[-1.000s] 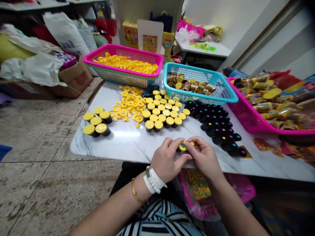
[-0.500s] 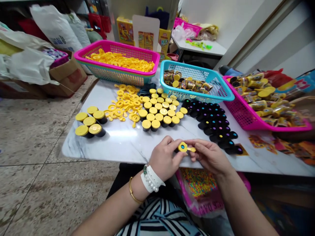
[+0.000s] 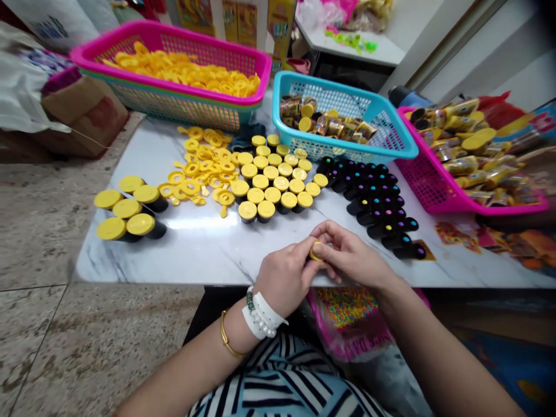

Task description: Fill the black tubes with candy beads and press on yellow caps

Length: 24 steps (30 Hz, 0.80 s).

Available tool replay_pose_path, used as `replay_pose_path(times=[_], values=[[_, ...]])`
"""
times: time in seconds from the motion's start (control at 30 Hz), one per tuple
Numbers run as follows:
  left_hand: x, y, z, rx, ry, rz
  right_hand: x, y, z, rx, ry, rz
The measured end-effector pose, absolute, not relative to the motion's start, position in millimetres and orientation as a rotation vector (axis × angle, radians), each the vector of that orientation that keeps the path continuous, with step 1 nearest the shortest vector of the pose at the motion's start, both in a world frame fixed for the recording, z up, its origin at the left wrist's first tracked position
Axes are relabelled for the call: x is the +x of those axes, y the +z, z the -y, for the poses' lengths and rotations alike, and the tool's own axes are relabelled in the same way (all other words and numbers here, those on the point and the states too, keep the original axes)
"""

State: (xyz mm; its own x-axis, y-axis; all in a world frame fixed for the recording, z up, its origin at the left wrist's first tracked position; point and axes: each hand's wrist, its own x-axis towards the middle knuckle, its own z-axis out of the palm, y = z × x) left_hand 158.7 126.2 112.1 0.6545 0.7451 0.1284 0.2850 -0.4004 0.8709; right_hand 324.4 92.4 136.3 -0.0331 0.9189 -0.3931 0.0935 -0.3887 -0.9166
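Note:
Just above the table's front edge, my two hands meet around a small yellow flip-top cap. My left hand wraps its fingers around it from the left. My right hand is closed against it, with the thumb pressing on its top. Whatever lies under the cap is hidden by my fingers. Beyond my hands stand several black tubes with closed yellow lids. Loose yellow ring caps with tabs lie in a heap to their left. Rows of black tubes with coloured dots in their ends lie to the right.
A pink basket of yellow caps stands at the back left. A blue basket and a pink basket hold wrapped tubes. More lidded tubes stand at left. A bag of coloured beads sits below the table edge.
The cap's tab stuck out to the right with a blue dot showing in the ring; now my right thumb covers the cap's top. The view has tilted down and shifted.

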Motion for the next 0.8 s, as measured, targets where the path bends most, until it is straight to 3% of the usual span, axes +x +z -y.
replay_pose_path(times=[0.1,0.63,0.8], values=[[157,116,-131,1.949,0.577,-0.828,334,133,-89,-1.420,1.626,1.098],[153,128,-162,1.477,0.208,-0.651,326,139,-89,-1.408,1.516,0.956],[145,121,-151,1.680,0.357,-0.607,329,135,-93,-1.442,1.591,0.981]])
